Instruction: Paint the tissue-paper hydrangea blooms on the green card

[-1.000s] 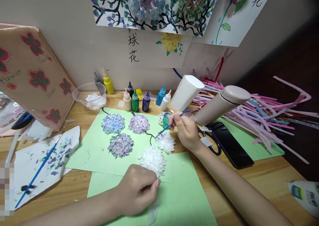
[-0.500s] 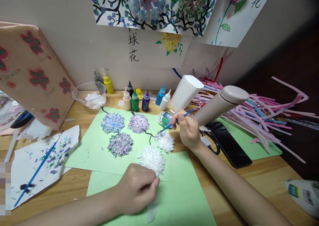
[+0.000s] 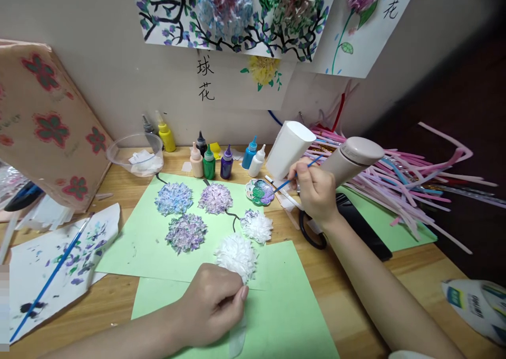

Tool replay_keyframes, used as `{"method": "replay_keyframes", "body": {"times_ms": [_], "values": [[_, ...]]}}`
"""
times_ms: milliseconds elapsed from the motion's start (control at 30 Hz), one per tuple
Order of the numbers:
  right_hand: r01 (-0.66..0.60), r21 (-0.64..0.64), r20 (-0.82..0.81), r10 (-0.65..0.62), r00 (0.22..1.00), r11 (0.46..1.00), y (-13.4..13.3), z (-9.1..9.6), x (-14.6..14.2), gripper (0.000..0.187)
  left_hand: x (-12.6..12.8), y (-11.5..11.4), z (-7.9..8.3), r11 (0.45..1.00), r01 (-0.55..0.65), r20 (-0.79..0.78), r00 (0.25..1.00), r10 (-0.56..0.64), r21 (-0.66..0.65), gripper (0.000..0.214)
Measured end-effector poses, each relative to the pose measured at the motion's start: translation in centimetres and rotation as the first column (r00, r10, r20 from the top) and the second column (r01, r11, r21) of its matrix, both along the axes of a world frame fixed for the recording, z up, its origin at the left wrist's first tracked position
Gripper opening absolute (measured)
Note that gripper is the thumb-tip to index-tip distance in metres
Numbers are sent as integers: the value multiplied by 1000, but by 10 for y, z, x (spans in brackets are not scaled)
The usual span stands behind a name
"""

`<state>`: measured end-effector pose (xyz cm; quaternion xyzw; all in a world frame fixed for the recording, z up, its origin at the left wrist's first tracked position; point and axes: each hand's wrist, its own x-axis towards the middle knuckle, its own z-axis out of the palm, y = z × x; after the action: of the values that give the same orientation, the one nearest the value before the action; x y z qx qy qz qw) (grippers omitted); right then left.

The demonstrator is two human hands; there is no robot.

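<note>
My right hand (image 3: 316, 194) pinches a thin blue paintbrush (image 3: 284, 184), whose tip touches the small paint palette (image 3: 259, 192) smeared with green and purple. On the green paper (image 3: 138, 245), my left hand (image 3: 216, 306) rests closed, thumb against curled fingers; its inside is hidden. Just beyond it lies a white crinkled-paper flower (image 3: 237, 256). A smaller white flower (image 3: 258, 227) above that one has some purple-blue on its left side. Blue (image 3: 174, 199), lilac (image 3: 215, 198) and purple-green (image 3: 185, 233) flowers lie further left. From under my left hand a translucent strip (image 3: 237, 338) sticks out.
Paint bottles (image 3: 208, 163) line the wall beside a clear bowl (image 3: 136, 161) of tissue. A white container (image 3: 290, 149), a tumbler (image 3: 351, 161), a phone (image 3: 361, 227) and pipe cleaners (image 3: 419, 190) crowd the right. Another brush (image 3: 51, 277) lies on stained paper (image 3: 89, 256).
My right hand has carried the brush from the small white flower to the palette. That flower's left side now shows more colour. The view has shifted slightly; my left hand stays put.
</note>
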<state>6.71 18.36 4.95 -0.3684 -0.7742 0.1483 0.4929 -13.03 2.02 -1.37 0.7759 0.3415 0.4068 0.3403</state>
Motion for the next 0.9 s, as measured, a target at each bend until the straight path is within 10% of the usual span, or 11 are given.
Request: {"method": "replay_keyframes", "body": {"times_ms": [900], "values": [[17,-115,163,2,987,993,12,-11,-1,39,0,0,1,1000,-3,-12,1000,3,-3,32]]}}
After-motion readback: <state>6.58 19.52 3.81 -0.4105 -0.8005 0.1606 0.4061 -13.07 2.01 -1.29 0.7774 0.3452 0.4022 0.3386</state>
